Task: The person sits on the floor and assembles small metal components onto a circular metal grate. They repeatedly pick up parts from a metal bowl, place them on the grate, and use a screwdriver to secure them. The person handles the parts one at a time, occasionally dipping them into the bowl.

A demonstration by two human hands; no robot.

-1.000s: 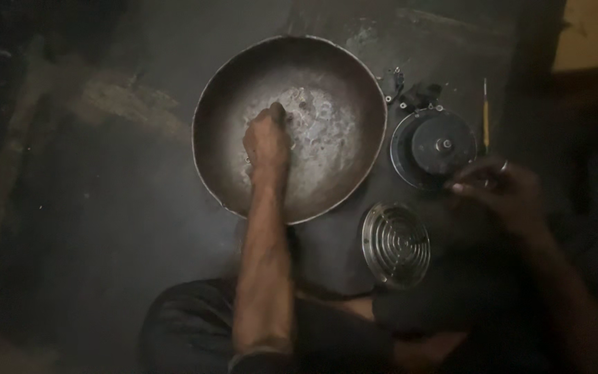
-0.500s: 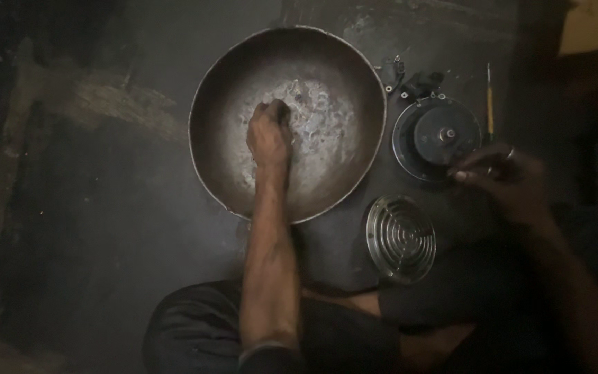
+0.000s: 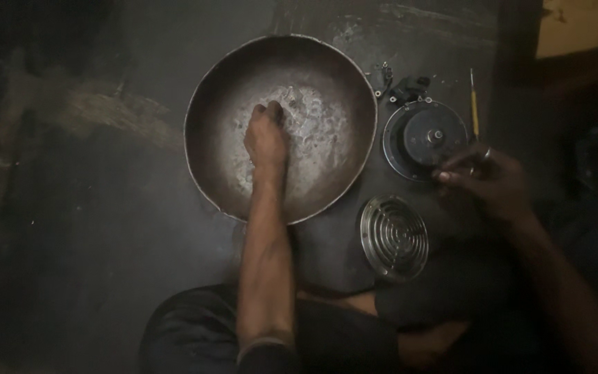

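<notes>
A dark, worn floor (image 3: 91,228) fills the frame. On it, upper centre, sits a big round metal bowl (image 3: 340,76) with wet, shiny residue in the bottom. The left hand (image 3: 266,138) is inside the bowl, fingers curled shut and pressed to the bottom; whether it grips anything cannot be told. Right of the bowl lies a round black motor part (image 3: 420,135), and below that a ribbed silver grille (image 3: 394,235). The right hand (image 3: 489,180) rests at the motor part's lower right edge, fingers loosely bent, holding nothing visible. A thin yellow-handled tool (image 3: 474,104) lies just beyond.
</notes>
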